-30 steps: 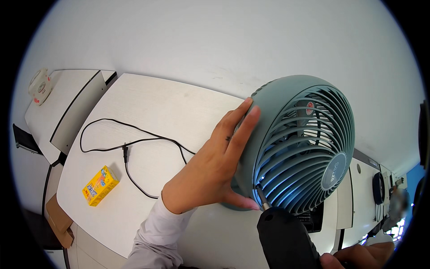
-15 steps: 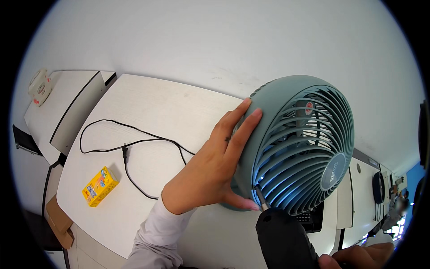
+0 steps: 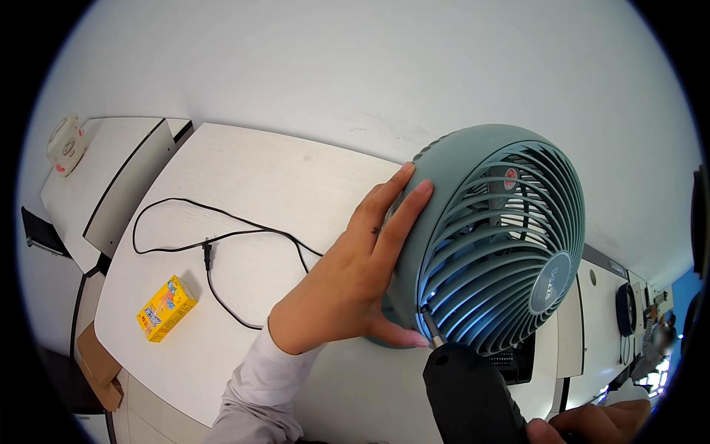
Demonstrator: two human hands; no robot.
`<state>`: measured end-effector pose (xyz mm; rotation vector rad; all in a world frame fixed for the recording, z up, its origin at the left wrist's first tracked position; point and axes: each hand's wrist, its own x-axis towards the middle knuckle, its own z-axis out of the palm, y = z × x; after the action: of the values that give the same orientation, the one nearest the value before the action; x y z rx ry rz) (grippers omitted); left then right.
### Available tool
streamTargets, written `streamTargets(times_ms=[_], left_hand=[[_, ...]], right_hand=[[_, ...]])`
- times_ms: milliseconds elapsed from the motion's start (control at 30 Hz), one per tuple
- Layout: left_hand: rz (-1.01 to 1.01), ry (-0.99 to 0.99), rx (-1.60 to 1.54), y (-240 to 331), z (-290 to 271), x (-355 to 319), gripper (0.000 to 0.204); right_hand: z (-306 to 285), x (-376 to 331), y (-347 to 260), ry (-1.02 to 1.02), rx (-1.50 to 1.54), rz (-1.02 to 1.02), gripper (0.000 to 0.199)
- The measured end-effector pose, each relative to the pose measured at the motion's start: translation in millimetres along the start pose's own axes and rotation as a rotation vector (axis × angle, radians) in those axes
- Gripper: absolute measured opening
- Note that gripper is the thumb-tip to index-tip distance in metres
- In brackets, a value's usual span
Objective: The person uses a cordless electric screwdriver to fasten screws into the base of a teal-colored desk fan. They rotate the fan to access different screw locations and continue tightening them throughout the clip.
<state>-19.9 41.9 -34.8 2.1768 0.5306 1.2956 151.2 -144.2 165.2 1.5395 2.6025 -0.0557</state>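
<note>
At the far left, a roll of tape (image 3: pixel 65 140) sits on a pale side table (image 3: pixel 103 177) that stands apart from the main worktop (image 3: pixel 244 177), a white slab with a faint wood grain. On the worktop's left part a thin black cable (image 3: pixel 214 240) loops and trails toward the middle, and just in front of it lies a small yellow carton (image 3: pixel 166 308), flat on its side and near the worktop's front edge. A piece of brown cardboard (image 3: pixel 96 362) shows on the floor below that edge.

Toward the middle, the left hand (image 3: pixel 355 274) comes up out of a light sleeve (image 3: pixel 255 392) and lies flat against the rim of a blue-grey fan (image 3: pixel 492 237). Its grip is spread rather than closed: fingers (image 3: pixel 403 200) stretched up along the housing, thumb pressed low on the rim beside the front grille.

The fan stands on the worktop's right part, tilted a little, grille facing the camera, with a small red badge near the top of the grille and a round hub low on the right.

Below the fan, a black electric screwdriver (image 3: pixel 470 396) points upward, its metal bit touching the lower edge of the grille close to the thumb. The right hand (image 3: pixel 592 425) shows only partly at the bottom edge, its grip wrapped on the tool's body.

Farther right, more white furniture carries a dark round object (image 3: pixel 625 309).
</note>
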Motion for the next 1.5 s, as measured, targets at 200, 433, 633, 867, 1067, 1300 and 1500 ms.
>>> streamTargets(times_ms=[200, 433, 633, 867, 1067, 1300, 1500], left_hand=[[0.0, -0.001, 0.002, 0, 0, 0, 0.141], [0.019, 0.0, 0.051, 3, -1, 0, 0.14], [0.079, 0.032, 0.104, 2, 2, -4, 0.141], [0.125, 0.078, 0.118, -8, 6, -8, 0.141], [0.166, 0.138, 0.162, -12, 12, -10, 0.141], [0.109, 0.136, 0.23, -7, 9, -15, 0.141], [0.127, 0.134, 0.229, -7, 11, -11, 0.14]], right_hand=[[3, -3, -1, 0.023, 0.012, 0.003, 0.072], [3, -5, 1, -0.006, -0.023, -0.028, 0.077], [-4, -7, 0, -0.095, -0.031, 0.022, 0.083], [10, -17, 2, 0.065, -0.17, 0.105, 0.092], [19, -31, -2, 0.081, -0.157, 0.152, 0.088], [20, -36, -2, 0.042, -0.075, 0.455, 0.093], [9, -19, 1, -0.057, 0.019, 0.094, 0.084]])
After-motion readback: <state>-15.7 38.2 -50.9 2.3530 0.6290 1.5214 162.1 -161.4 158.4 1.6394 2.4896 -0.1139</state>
